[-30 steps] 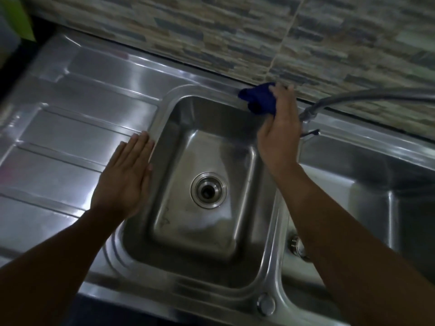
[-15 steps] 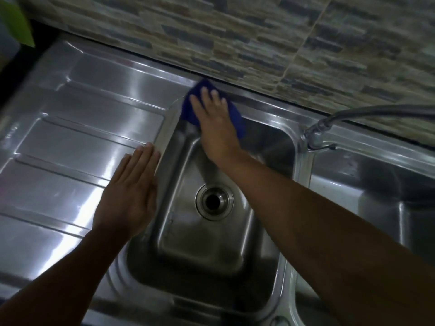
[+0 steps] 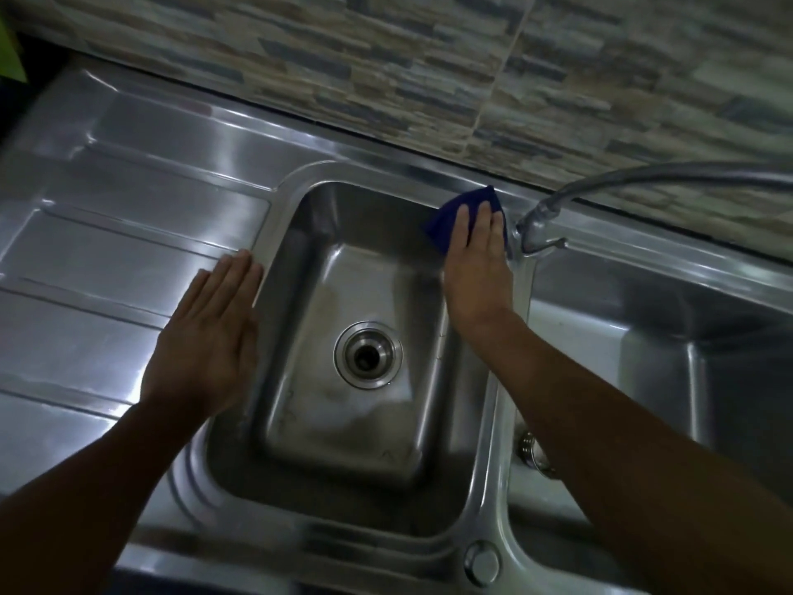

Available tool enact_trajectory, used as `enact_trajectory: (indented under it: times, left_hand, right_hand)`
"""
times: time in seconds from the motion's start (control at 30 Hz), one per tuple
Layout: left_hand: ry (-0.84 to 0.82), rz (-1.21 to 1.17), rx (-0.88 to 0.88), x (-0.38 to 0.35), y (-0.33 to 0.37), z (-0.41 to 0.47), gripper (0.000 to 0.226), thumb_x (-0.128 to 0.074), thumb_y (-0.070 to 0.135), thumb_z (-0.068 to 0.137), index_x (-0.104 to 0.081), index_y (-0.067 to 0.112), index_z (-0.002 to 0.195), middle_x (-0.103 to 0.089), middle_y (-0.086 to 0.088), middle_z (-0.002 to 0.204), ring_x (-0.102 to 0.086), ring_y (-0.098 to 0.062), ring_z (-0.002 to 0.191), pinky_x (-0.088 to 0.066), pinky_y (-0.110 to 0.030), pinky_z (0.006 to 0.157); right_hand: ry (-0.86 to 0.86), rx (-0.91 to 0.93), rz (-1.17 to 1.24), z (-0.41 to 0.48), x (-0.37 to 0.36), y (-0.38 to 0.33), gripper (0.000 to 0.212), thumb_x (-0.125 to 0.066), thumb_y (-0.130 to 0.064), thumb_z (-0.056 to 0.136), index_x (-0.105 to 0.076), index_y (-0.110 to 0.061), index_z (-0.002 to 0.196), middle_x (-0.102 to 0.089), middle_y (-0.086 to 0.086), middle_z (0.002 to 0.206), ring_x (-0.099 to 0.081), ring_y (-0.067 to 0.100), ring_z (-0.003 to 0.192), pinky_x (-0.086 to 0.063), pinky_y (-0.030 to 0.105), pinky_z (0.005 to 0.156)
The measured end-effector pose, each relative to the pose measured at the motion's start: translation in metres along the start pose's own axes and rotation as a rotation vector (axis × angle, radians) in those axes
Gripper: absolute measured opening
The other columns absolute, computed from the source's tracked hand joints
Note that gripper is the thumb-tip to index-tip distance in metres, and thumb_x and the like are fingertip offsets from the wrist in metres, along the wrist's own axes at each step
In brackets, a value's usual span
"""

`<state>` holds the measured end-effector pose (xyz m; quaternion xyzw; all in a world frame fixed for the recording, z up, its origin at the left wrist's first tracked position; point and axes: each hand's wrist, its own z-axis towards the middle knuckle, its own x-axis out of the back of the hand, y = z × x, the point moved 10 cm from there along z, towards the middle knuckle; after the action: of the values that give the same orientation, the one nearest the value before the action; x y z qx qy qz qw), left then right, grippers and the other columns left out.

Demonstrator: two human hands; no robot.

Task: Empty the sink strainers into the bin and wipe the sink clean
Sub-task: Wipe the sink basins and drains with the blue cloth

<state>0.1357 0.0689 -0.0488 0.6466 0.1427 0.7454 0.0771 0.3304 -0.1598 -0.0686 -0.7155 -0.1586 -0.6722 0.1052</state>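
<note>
1. Left basin: stainless steel, rectangular, rounded corners, set between the drainboard and a second basin.
2. Drain fitting: round metal ring in the middle of the left basin floor, with a dark opening at its centre.
3. Blue cloth: folded, lying on the far right corner of the left basin, over the rim just beside the tap base.
4. Right hand: laid flat on the blue cloth, fingers straight and together, pressing it to the steel; not curled round it.
5. Left hand: flat, palm down, fingers straight, resting on the drainboard at the left edge of the basin; holds nothing.
6. Drainboard: ribbed steel, left of the basin.
7. Tap: metal, base on the divider behind the two basins, spout running off to the right.
8. Right basin: steel; a metal fitting on its floor is partly hidden by the right forearm.
9. Round cap: on the near rim, between the basins.
10. Wall tiles: stone-patterned, behind the sink.
</note>
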Motion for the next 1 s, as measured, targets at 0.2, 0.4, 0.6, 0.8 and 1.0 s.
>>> enact_trajectory:
  times: [0.2,0.4,0.6,0.8,1.0]
  left_hand:
    - [-0.015,-0.011,0.007,0.001,0.002,0.002,0.058,-0.032,0.024,0.100,-0.034,0.000,0.152,-0.028,-0.016,0.161,-0.020,-0.027,0.153,-0.017,-0.047,0.126]
    - [-0.049,-0.001,0.000,-0.004,-0.004,0.001,0.059,-0.030,0.028,0.100,-0.029,0.003,0.154,-0.024,-0.015,0.163,-0.017,-0.026,0.155,-0.016,-0.049,0.126]
    - [-0.058,0.005,0.008,-0.010,-0.008,0.000,0.059,-0.031,0.028,0.101,-0.028,0.006,0.156,-0.022,-0.013,0.164,-0.014,-0.023,0.155,-0.014,-0.047,0.126]
    - [-0.017,-0.009,-0.002,-0.007,-0.004,0.001,0.058,-0.029,0.028,0.102,-0.031,0.003,0.154,-0.026,-0.014,0.163,-0.019,-0.026,0.154,-0.018,-0.049,0.125]
    - [-0.014,-0.013,0.038,-0.004,-0.006,0.003,0.058,-0.030,0.029,0.102,-0.033,0.004,0.154,-0.026,-0.014,0.163,-0.019,-0.025,0.154,-0.018,-0.047,0.126]
  right_hand:
    - [-0.150,-0.105,-0.073,0.004,-0.005,0.007,0.072,-0.047,-0.004,0.100,0.001,0.011,0.151,-0.006,0.042,0.154,-0.014,0.054,0.145,-0.025,0.050,0.120]
    - [-0.154,-0.146,-0.065,0.015,0.001,-0.001,0.067,-0.041,-0.005,0.102,0.003,0.014,0.149,-0.007,0.045,0.152,-0.013,0.057,0.144,-0.021,0.055,0.120]
    - [-0.175,-0.093,-0.118,-0.017,-0.008,0.007,0.065,-0.044,-0.002,0.100,-0.004,0.017,0.149,-0.007,0.050,0.149,-0.015,0.060,0.141,-0.021,0.056,0.120]
    - [-0.036,-0.085,0.206,0.003,0.005,0.002,0.082,-0.050,0.012,0.092,0.003,0.005,0.154,0.006,0.032,0.160,0.004,0.044,0.150,-0.013,0.048,0.124]
    - [0.028,0.078,0.532,0.024,0.012,-0.058,0.088,-0.052,0.016,0.084,-0.012,-0.010,0.158,-0.002,0.013,0.166,0.003,0.029,0.154,-0.011,0.043,0.124]
